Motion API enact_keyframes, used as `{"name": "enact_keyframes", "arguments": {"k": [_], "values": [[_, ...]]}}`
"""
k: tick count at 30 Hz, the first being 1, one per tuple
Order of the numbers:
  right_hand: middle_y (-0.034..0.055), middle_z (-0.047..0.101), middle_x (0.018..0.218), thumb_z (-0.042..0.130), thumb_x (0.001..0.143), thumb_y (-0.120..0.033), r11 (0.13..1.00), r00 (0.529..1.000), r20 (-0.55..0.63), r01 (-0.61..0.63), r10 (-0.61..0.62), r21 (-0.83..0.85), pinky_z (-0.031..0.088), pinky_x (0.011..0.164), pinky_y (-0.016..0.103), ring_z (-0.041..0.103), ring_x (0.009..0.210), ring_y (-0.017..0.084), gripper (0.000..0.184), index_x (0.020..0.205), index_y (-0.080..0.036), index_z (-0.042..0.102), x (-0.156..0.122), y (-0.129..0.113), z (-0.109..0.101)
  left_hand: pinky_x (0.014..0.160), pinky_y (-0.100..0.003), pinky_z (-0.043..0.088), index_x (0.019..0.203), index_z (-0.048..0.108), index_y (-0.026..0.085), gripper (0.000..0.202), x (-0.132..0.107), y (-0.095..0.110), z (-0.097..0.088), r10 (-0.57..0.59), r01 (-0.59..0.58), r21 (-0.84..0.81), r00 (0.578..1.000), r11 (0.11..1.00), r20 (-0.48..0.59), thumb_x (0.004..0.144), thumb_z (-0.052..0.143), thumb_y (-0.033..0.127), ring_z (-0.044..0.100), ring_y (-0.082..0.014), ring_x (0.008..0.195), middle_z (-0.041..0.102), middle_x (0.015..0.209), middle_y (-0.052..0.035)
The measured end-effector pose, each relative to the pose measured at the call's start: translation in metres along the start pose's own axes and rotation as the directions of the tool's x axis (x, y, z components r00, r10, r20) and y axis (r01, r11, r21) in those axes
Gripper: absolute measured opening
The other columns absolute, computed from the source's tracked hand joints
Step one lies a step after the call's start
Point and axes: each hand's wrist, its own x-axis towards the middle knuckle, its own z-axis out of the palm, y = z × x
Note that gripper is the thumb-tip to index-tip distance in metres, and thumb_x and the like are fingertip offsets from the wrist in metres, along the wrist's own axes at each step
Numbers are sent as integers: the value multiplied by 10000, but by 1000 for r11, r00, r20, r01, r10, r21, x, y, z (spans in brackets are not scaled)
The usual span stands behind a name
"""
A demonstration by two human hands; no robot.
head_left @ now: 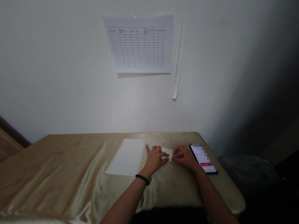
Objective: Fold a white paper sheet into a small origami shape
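Observation:
Between my hands is a small white piece of paper (167, 151), low over the cloth-covered table. My left hand (154, 158) reaches it from the left; its thumb and index finger lie on the paper's left part, closed on it, while the other fingers stretch forward. On the other side, my right hand (185, 157) pinches the paper's right edge between thumb and fingertips. Left of my left hand lies a larger white loose-leaf sheet (127, 155) with punched holes along its left edge. A black band is around my left wrist.
A phone (202, 158) with a lit screen lies on the table's right side. Wrinkled gold cloth (70, 174) covers the table (58, 149), which stands against a white wall. A printed table sheet (140, 46) and a paper strip (179, 62) hang there. A dark object (249, 171) stands at right.

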Motion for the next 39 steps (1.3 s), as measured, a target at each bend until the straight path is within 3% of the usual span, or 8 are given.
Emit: {"name": "enact_keyframes", "arguments": {"k": [6,11,22,27,31,34,39], "values": [[28,673,1055,763,747,-336,999,1000,23,-16,17,-32,365,1033,353,502,1117,221,72,730,-267,775,-1,-5,2,1099,-783,-10,1060,747,405,231,1,0,3,-11,11,-27,1000,1000,3,846,720,485,469,-291,1213,616,1159,-26],[49,655,1040,735,776,-361,995,998,-31,-57,55,-83,368,1019,360,501,1090,231,124,773,-248,786,2,1,5,1088,-792,-43,1045,742,409,221,2,1,3,-24,25,-54,1000,998,16,831,744,463,418,-312,1288,620,1279,1],[79,622,1018,651,880,-441,947,979,-188,-134,81,-293,390,929,368,512,1027,257,218,909,-293,808,13,10,9,1080,-797,-13,1040,744,410,212,3,-1,2,-24,26,-61,999,998,31,840,726,479,400,-327,1304,618,1271,-1],[92,626,1026,655,877,-418,934,960,-262,-183,102,-306,396,925,392,522,1025,277,192,917,-304,805,15,11,14,1099,-776,-12,1053,741,412,218,3,0,1,-31,34,-57,999,998,39,849,715,483,395,-324,1307,619,1272,-3],[83,640,1028,666,863,-385,960,954,-291,-148,74,-239,402,945,372,529,1022,261,179,925,-285,801,13,12,14,1093,-782,-25,1058,741,415,227,2,0,1,-42,44,-58,998,997,41,841,724,482,391,-328,1307,618,1285,-4],[64,652,1028,689,839,-353,986,969,-242,-80,43,-146,397,973,351,532,1049,243,140,878,-277,800,10,11,12,1095,-781,-20,1056,742,417,232,2,-1,3,-40,42,-65,999,997,33,835,729,488,388,-327,1308,616,1282,-4],[46,656,1030,743,782,-331,1000,999,-40,-14,13,-25,375,1023,352,511,1111,229,87,778,-260,793,5,5,6,1074,-802,-29,1055,737,431,229,3,-3,4,-36,38,-72,999,997,32,834,731,489,387,-326,1307,616,1272,8]]}}
